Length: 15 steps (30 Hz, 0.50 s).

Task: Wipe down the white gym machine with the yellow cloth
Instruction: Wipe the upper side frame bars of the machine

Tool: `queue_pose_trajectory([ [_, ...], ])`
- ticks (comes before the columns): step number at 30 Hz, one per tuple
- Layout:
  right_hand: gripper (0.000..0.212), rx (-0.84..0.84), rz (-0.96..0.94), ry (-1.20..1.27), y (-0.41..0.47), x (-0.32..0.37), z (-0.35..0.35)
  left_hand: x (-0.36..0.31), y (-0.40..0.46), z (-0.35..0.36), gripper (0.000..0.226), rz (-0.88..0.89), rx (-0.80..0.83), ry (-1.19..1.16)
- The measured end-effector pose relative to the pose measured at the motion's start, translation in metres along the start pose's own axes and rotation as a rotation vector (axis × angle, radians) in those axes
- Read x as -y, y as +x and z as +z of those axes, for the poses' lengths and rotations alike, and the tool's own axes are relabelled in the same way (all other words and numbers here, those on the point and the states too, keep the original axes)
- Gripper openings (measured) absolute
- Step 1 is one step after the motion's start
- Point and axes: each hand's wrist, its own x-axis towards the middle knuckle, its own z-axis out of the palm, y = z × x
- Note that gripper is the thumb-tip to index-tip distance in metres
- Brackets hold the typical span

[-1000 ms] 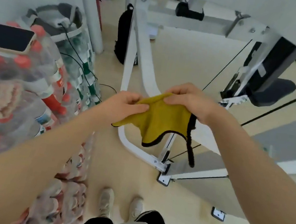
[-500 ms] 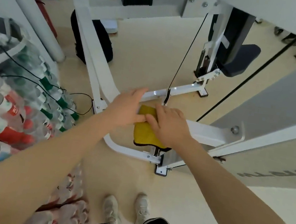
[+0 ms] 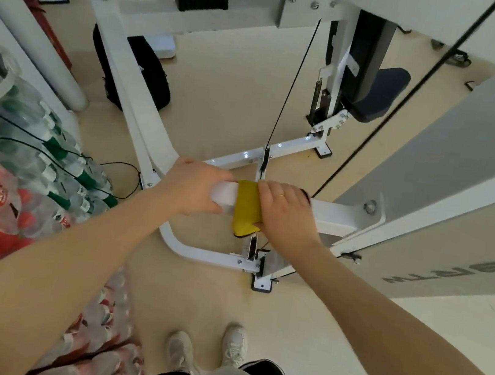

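Note:
The yellow cloth (image 3: 246, 209) with a black hem lies draped over a horizontal white bar (image 3: 333, 213) of the white gym machine (image 3: 133, 80). My right hand (image 3: 286, 212) lies on the cloth's right part and presses it onto the bar, fingers pointing left. My left hand (image 3: 195, 186) grips the same bar just left of the cloth, fingers curled over its top. A short stretch of bare bar shows between my left hand and the cloth.
Shrink-wrapped packs of bottles (image 3: 11, 171) are stacked at the left, with black cables over them. A black bag (image 3: 147, 76) stands behind the frame. A black cable (image 3: 288, 97) runs up from the bar. The dark seat (image 3: 379, 91) is at the back right. My shoes (image 3: 208, 351) are below.
The cloth went from being held up between both hands to lying on the white bar. My left hand let go of it and took hold of the bar; the view shifted right.

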Motion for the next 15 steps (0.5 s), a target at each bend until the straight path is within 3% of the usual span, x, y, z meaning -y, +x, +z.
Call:
queue_pose_trajectory([
  [5,0.074,0.024,-0.173,0.049,0.004,-0.004,-0.009,0.004,-0.006,0.004,0.056,0.017,-0.066,-0.086],
  [10,0.067,0.071,-0.030,0.019,-0.017,-0.053,-0.004,0.006,-0.008,0.000,0.050,0.006,-0.018,-0.127],
  [13,0.071,0.054,-0.169,0.031,-0.008,-0.053,-0.006,0.007,-0.011,-0.005,0.045,-0.020,0.015,-0.254],
  [15,0.062,0.071,-0.232,0.083,0.004,-0.043,-0.012,0.010,-0.014,-0.008,0.041,-0.037,0.003,-0.352],
])
